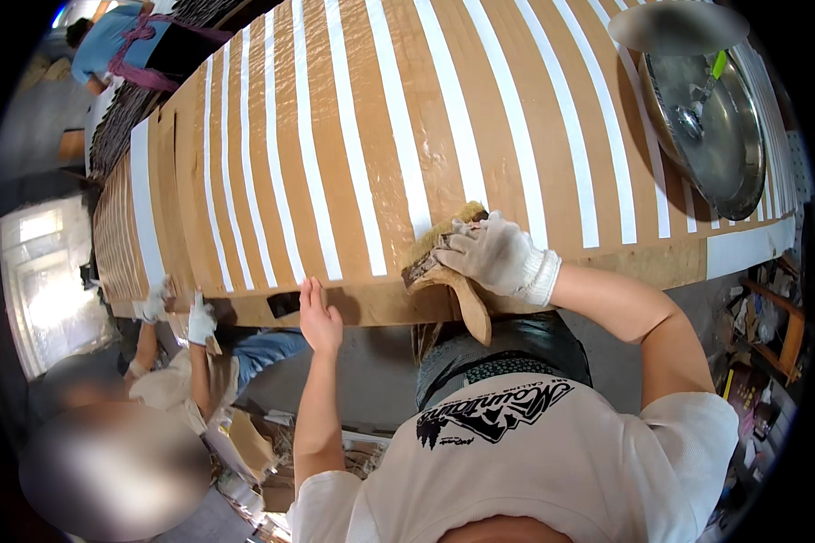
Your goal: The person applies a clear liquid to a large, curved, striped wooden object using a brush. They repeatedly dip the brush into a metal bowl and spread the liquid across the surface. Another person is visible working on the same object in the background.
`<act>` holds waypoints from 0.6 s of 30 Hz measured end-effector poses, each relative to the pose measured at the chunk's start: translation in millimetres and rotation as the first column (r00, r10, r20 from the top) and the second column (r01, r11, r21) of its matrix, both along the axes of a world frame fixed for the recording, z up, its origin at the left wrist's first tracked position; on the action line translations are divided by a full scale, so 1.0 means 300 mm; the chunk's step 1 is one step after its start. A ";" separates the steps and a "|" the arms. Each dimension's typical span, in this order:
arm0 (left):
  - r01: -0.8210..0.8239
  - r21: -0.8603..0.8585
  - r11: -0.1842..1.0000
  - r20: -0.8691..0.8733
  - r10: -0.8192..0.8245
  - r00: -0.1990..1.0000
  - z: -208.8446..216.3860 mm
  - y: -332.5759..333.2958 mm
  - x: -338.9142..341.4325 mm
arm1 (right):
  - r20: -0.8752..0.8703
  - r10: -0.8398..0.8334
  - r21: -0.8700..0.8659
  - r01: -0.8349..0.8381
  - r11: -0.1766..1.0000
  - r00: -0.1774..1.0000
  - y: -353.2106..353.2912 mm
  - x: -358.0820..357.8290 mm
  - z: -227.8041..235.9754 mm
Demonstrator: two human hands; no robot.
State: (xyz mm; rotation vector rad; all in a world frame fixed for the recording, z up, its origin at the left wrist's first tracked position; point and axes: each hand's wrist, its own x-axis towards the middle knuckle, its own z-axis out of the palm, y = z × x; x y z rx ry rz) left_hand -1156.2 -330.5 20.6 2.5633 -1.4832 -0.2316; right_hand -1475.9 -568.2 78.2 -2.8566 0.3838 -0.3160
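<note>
Grasping a wooden brush (462,291) with the right grip (496,258), gloved in whitish cloth, fingers curled over the brush head from the right. Bristles on the far side, at the near margin of a brown sheet (554,190) on the desk (652,264); curved handle slanting nearward, out past the desk's near edge. Left grip (320,321) bare and released, fingers straight and together, pointing to the far side, at the near edge left of the brush; firm contact with the sheet impossible to tell. Just left of those fingers, a small dark piece (284,305) of unclear kind on the edge. Running from near to far across the sheet, a row of white strips (589,235). At the far right on the desk, a metal basin (735,122) with a green-handled tool (718,66) inside. Beside the left part of the desk, a co-worker (165,396) in a light top, white-gloved hands (201,321) at the near edge. At the far left, another person (109,50) in a blue top.
</note>
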 end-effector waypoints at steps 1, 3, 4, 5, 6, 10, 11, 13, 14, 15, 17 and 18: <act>-0.031 0.004 1.000 -0.022 0.031 0.999 0.003 0.002 -0.018 | 0.057 0.001 0.048 -0.004 0.999 0.998 0.019 -0.031 0.014; -0.116 0.089 0.989 -0.057 0.121 0.991 0.026 -0.021 -0.046 | 0.080 -0.127 0.349 0.091 0.933 0.989 0.026 -0.089 0.048; -0.042 -0.027 0.999 0.084 0.045 0.995 0.015 -0.003 -0.047 | 0.228 -0.265 0.546 0.103 0.832 0.937 0.036 -0.136 0.036; -0.066 -0.087 0.994 0.046 0.070 0.996 0.060 -0.041 -0.092 | 0.322 -0.424 0.719 0.073 0.691 0.846 0.037 -0.189 0.028; -0.101 -0.140 0.985 0.009 0.103 0.995 0.138 -0.089 -0.172 | 0.181 -0.516 0.776 0.201 0.598 0.838 0.034 -0.241 0.050; 0.023 -0.486 0.874 -0.064 -0.062 0.996 0.403 -0.188 -0.417 | -0.114 -0.806 0.740 0.591 0.322 0.581 0.039 -0.512 -0.045; 0.051 -0.545 0.837 -0.096 -0.123 0.988 0.474 -0.204 -0.479 | -0.122 -0.855 0.723 0.635 0.271 0.504 0.071 -0.560 -0.080; 0.106 -0.648 0.754 -0.116 -0.236 0.965 0.620 -0.191 -0.596 | -0.118 -0.922 0.727 0.665 0.172 0.368 0.167 -0.630 -0.071; 0.142 -0.693 0.707 -0.111 -0.300 0.947 0.691 -0.181 -0.652 | -0.112 -0.951 0.741 0.662 0.113 0.288 0.229 -0.660 -0.045; 0.244 -0.719 0.651 -0.024 -0.373 0.927 0.779 -0.167 -0.711 | -0.134 -0.966 0.787 0.616 0.031 0.219 0.289 -0.689 -0.049; 0.395 -0.768 0.505 0.097 -0.518 0.850 0.975 -0.123 -0.817 | -0.198 -0.978 0.854 0.502 -0.139 0.066 0.417 -0.760 -0.070; 0.391 -0.810 0.438 0.045 -0.617 0.785 1.054 -0.087 -0.861 | -0.199 -0.978 0.872 0.466 -0.151 0.054 0.484 -0.767 -0.045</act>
